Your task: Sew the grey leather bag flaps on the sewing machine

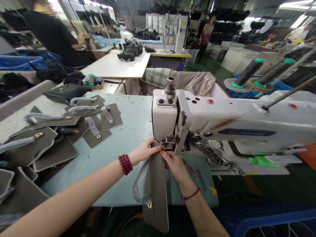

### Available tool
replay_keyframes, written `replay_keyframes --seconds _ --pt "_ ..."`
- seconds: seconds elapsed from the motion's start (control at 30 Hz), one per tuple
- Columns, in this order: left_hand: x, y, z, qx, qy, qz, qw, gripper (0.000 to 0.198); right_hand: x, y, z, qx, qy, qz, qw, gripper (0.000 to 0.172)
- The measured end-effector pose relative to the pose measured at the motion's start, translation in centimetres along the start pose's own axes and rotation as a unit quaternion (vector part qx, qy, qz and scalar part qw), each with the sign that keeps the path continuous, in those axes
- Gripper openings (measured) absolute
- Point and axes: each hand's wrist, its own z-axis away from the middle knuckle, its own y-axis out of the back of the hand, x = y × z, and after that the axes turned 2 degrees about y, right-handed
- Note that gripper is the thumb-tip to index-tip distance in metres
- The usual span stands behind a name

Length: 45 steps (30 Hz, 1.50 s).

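A grey-brown bag panel (156, 187) with a plastic-wrapped handle (138, 187) and a gold buckle hangs over the table's front edge, its upper end under the head of a white sewing machine (164, 118). My left hand (145, 151) grips the panel's top end from the left, thumb laid on it. From the right, my right hand (174, 164) pinches the same end between thumb and fingers, some of them hidden behind it. Both thumb tips nearly meet just below the needle area, where the needle itself is hard to make out.
Several similar panels (49, 141) with wrapped handles lie piled on the table's left side. Pink-handled snips (191, 168) rest right of my right hand. Thread cones (249, 74) stand behind the machine. A blue crate (276, 220) is at lower right. A co-worker (51, 36) sits at back left.
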Motion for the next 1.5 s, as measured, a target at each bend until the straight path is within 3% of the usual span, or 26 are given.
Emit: replay_keyframes --seconds 0.1,0.2,0.37,0.5,0.57,0.67,0.73,0.83,1.03,1.5 --pt "-0.5 -0.6 0.6 0.056 -0.008 -0.044 0.997 0.026 -1.0 1.1 0.0 -0.013 0.004 0.018 1.000 0.029" --pt "-1.4 -0.4 1.2 0.075 -0.042 -0.054 0.995 0.027 -1.9 1.8 0.3 -0.038 0.011 0.029 0.999 0.028" --pt "-6.0 0.1 3.7 0.110 -0.061 0.010 0.992 0.047 -0.7 1.8 2.4 -0.056 0.036 0.027 0.997 0.034" --pt "-8.4 -1.5 6.2 0.018 -0.062 0.015 0.998 0.061 2.0 0.3 4.6 0.021 0.027 0.001 0.999 0.035" --pt "-7.7 -2.8 6.8 0.008 -0.038 0.025 0.999 0.060 2.9 -0.6 5.6 0.065 0.037 0.003 0.997 0.036" --pt "-4.9 -4.1 7.0 0.063 0.001 0.028 0.998 0.059 3.0 -1.6 6.8 0.121 0.080 0.073 0.987 0.037" --pt "-3.2 -4.3 7.0 0.097 0.011 0.016 0.995 0.061 2.7 -1.7 7.5 0.133 0.100 0.131 0.977 0.037" --pt "-1.5 -4.0 7.3 0.087 0.016 0.035 0.995 0.055 2.4 -1.6 8.1 0.125 0.100 0.173 0.972 0.040" --pt "-0.8 -3.5 7.3 0.077 0.015 0.039 0.996 0.049 2.6 -1.1 7.5 0.108 0.091 0.166 0.976 0.041" --pt "-0.5 -2.5 4.2 0.068 -0.003 0.094 0.993 0.045 2.0 -0.9 4.5 0.118 0.086 0.164 0.976 0.042"
